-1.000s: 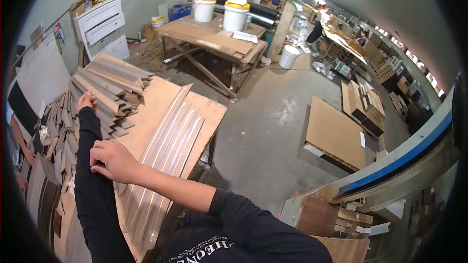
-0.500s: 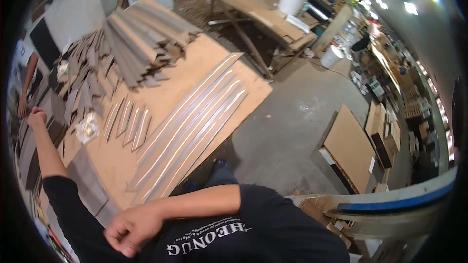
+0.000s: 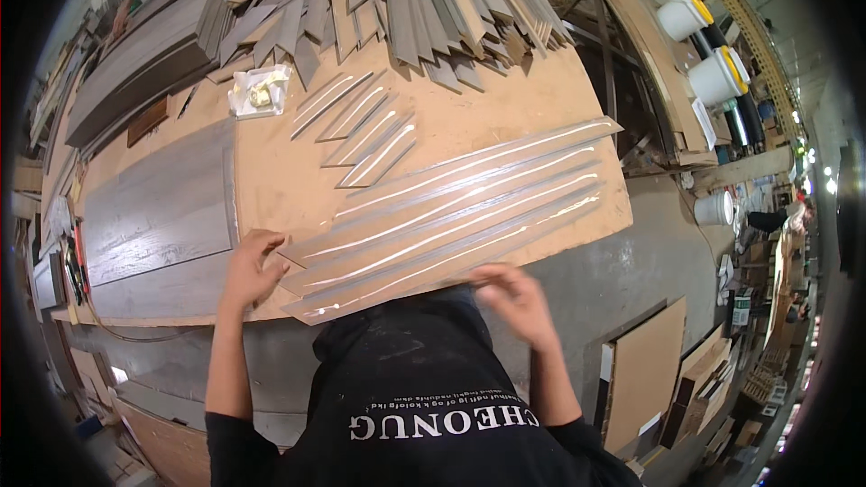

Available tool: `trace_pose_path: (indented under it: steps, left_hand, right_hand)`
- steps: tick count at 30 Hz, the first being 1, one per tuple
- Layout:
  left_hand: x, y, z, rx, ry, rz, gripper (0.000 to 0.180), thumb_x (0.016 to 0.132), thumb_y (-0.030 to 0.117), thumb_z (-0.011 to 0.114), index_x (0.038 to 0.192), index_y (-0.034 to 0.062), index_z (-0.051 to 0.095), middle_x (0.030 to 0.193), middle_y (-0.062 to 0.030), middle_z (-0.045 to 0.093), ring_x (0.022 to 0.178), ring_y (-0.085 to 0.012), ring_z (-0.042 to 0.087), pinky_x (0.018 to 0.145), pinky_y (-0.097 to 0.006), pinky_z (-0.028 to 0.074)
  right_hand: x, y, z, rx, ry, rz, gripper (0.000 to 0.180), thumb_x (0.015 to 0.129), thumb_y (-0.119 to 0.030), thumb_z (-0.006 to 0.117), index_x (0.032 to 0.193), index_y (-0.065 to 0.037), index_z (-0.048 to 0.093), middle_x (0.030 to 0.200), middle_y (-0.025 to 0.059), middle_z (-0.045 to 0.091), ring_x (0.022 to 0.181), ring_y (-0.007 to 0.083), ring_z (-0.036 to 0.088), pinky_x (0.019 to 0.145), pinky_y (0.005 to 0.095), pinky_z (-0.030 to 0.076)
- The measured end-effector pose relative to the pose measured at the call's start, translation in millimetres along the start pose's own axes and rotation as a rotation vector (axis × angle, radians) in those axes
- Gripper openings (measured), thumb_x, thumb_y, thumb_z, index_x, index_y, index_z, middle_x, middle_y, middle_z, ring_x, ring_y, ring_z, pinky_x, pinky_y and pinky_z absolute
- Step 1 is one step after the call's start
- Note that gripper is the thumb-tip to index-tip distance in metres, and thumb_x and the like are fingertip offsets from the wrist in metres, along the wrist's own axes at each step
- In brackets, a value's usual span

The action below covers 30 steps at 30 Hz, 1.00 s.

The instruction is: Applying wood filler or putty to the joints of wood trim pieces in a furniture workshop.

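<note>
Along the table's near edge, in the head view, we see four long strips lying flat, their long axes running from lower left to upper right. Our left hand sits beside their left ends, released, thumb and fingers parted; our right hand, blurred, hangs near the lowest strip's edge, loosely bent and released. White lettering crosses our black shirt. Thin, grey and slant-ended, the strips are streaked glossy white; the panel is grey wood-grain.
</note>
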<state>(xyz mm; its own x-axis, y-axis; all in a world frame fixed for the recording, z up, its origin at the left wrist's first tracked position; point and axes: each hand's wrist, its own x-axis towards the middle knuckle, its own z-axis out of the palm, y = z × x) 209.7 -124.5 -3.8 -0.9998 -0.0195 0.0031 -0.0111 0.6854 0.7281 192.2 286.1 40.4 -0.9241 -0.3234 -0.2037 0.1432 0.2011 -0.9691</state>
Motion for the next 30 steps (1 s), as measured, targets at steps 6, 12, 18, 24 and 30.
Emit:
trace_pose_path:
  steps: [6, 12, 18, 24, 30]
  left_hand:
    - [-1.5, 5.6, 13.2, 0.095, 0.028, -0.048, 0.038, 0.058, -0.005, 0.068, 0.094, 0.0022, 0.062, 0.098, -0.0116, 0.053, 0.090, -0.0282, 0.054, 0.079, -0.035, 0.046]
    - [18.5, -13.7, 20.7, 0.008, -0.017, -0.031, 0.032, 0.056, -0.005, 0.070, 0.087, 0.0008, 0.063, 0.083, -0.0093, 0.052, 0.076, -0.0211, 0.054, 0.065, -0.029, 0.045]
    - [37.8, -19.8, 30.4, 0.011, 0.004, -0.108, 0.029, 0.060, -0.006, 0.069, 0.088, -0.0005, 0.061, 0.076, -0.0067, 0.051, 0.068, -0.0160, 0.051, 0.061, -0.025, 0.041]
    - [32.2, 25.4, 44.4, 0.258, 0.116, 0.072, 0.032, 0.074, 0.001, 0.060, 0.106, 0.0017, 0.057, 0.097, -0.0111, 0.053, 0.086, -0.0239, 0.051, 0.080, -0.032, 0.041]
    - [5.0, 56.6, 72.6, 0.280, 0.148, 0.043, 0.037, 0.077, 0.003, 0.056, 0.114, 0.0017, 0.053, 0.110, -0.0168, 0.050, 0.103, -0.0304, 0.048, 0.092, -0.036, 0.035]
  right_hand:
    - [-1.6, 14.8, -105.2, -0.075, 0.633, -0.077, 0.022, 0.086, -0.007, 0.059, 0.106, -0.001, 0.056, 0.096, 0.0045, 0.059, 0.091, 0.0118, 0.055, 0.082, 0.0244, 0.043]
    - [-8.4, 28.6, -148.0, -0.088, 0.726, -0.117, 0.022, 0.085, -0.007, 0.059, 0.107, 0.000, 0.056, 0.096, 0.0040, 0.059, 0.091, 0.0101, 0.054, 0.081, 0.0221, 0.042]
    - [-21.8, 58.5, -157.8, -0.072, 0.804, 0.001, 0.029, 0.082, -0.008, 0.063, 0.110, -0.001, 0.055, 0.096, 0.0047, 0.059, 0.091, 0.0124, 0.056, 0.081, 0.0248, 0.044]
    - [-8.2, 68.3, -173.9, -0.667, 0.780, -0.078, 0.048, 0.072, -0.013, 0.068, 0.117, -0.005, 0.052, 0.116, 0.0166, 0.051, 0.105, 0.0337, 0.051, 0.089, 0.0385, 0.042]
    - [34.3, 78.9, -190.6, -0.855, 0.718, -0.099, 0.061, 0.072, -0.030, 0.068, 0.123, -0.004, 0.048, 0.121, 0.0186, 0.046, 0.110, 0.0355, 0.046, 0.090, 0.0423, 0.039]
